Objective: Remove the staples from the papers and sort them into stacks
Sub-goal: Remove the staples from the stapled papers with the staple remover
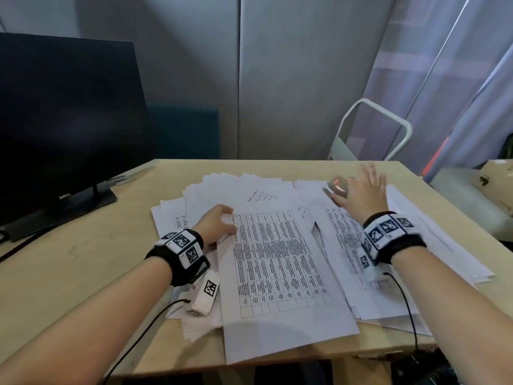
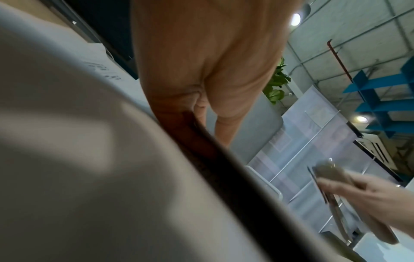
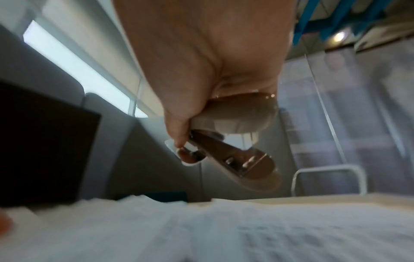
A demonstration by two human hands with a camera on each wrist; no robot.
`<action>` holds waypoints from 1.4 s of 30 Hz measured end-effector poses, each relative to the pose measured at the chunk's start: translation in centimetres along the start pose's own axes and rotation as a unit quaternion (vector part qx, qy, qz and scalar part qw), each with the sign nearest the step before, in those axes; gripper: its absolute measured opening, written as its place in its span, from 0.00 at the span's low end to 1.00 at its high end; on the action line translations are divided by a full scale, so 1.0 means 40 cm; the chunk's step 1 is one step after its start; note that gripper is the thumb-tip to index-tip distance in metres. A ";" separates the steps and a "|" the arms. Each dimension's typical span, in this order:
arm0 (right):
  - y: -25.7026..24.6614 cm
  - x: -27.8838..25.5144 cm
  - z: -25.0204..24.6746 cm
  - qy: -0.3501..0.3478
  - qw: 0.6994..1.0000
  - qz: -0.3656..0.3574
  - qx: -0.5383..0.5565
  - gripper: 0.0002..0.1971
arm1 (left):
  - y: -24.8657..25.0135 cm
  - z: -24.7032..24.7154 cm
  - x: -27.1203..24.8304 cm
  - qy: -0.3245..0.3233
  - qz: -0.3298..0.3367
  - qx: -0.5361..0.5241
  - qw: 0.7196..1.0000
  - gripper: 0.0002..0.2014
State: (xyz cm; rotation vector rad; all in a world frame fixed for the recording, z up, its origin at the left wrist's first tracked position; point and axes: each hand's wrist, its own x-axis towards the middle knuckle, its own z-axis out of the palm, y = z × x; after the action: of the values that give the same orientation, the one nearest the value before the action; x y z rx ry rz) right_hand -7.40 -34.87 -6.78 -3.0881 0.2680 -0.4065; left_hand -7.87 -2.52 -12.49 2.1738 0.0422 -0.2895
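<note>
Printed sheets cover the wooden table (image 1: 69, 259). On top in the middle lies a set of papers (image 1: 277, 259) printed with a table. My left hand (image 1: 216, 225) grips its top left corner; in the left wrist view the palm (image 2: 212, 62) sits close behind the raised sheet (image 2: 78, 159). My right hand (image 1: 361, 190) hovers over the far right pile (image 1: 433, 234) and holds a staple remover (image 1: 338, 185). In the right wrist view the thumb and fingers (image 3: 201, 53) pinch the metal staple remover (image 3: 235, 145) just above the papers (image 3: 224, 230).
A dark monitor (image 1: 63, 120) stands at the back left of the table. A white tubular frame (image 1: 402, 126) rises behind the far edge. A cardboard box (image 1: 494, 176) sits off to the right. More sheets fan out at the left (image 1: 172, 215).
</note>
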 end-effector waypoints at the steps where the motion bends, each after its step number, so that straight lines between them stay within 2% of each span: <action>1: -0.034 -0.001 -0.006 -0.005 0.999 -0.028 0.042 0.29 | -0.004 0.002 -0.001 -0.002 -0.012 0.002 1.000 0.30; 3: -0.103 0.002 -0.009 -0.071 0.983 -0.061 0.157 0.20 | -0.009 0.011 -0.002 -0.004 -0.012 -0.005 1.000 0.34; 5: -0.172 -0.001 -0.002 -0.162 0.955 -0.080 0.233 0.17 | -0.009 0.019 -0.001 -0.003 -0.008 0.007 1.000 0.35; 7: -0.236 -0.004 0.010 -0.222 0.938 -0.087 0.252 0.19 | -0.005 0.017 0.003 -0.008 -0.004 0.026 1.000 0.35; 10: -0.299 -0.003 0.036 -0.259 0.932 -0.078 0.240 0.22 | -0.006 0.012 0.011 -0.021 0.016 0.081 0.996 0.34; 16: -0.361 0.008 0.088 -0.215 0.960 -0.120 0.133 0.21 | -0.010 0.019 0.021 -0.035 0.028 0.143 0.989 0.35; 18: -0.380 0.012 0.100 -0.200 0.962 -0.134 0.128 0.20 | -0.007 0.017 0.023 -0.043 0.024 0.164 0.985 0.36; 22: -0.407 0.020 0.119 -0.185 0.963 -0.145 0.132 0.25 | -0.005 0.016 0.030 -0.052 0.030 0.188 0.980 0.35; 26: -0.427 0.015 0.135 -0.172 0.964 -0.154 0.131 0.22 | -0.007 0.016 0.035 -0.059 0.037 0.205 0.976 0.35; 31: -0.422 0.016 0.142 -0.200 0.951 -0.184 0.148 0.13 | -0.004 0.011 0.041 -0.070 0.044 0.223 0.971 0.35; 36: -0.408 0.027 0.158 -0.194 0.948 -0.188 0.168 0.13 | -0.009 0.016 0.050 -0.073 0.042 0.231 0.969 0.36; 40: -0.388 0.051 0.160 -0.204 0.931 -0.187 0.237 0.10 | -0.009 0.018 0.055 -0.078 0.050 0.235 0.968 0.36; 42: -0.370 0.068 0.159 -0.211 0.916 -0.147 0.308 0.10 | -0.008 0.014 0.055 -0.080 0.055 0.233 0.968 0.36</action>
State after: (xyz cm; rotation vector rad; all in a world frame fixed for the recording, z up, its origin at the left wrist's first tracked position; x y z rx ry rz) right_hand -0.69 -20.80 -11.68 -2.4888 -0.2874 0.1636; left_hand -5.88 -2.95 -13.55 2.5970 -0.2628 -0.4454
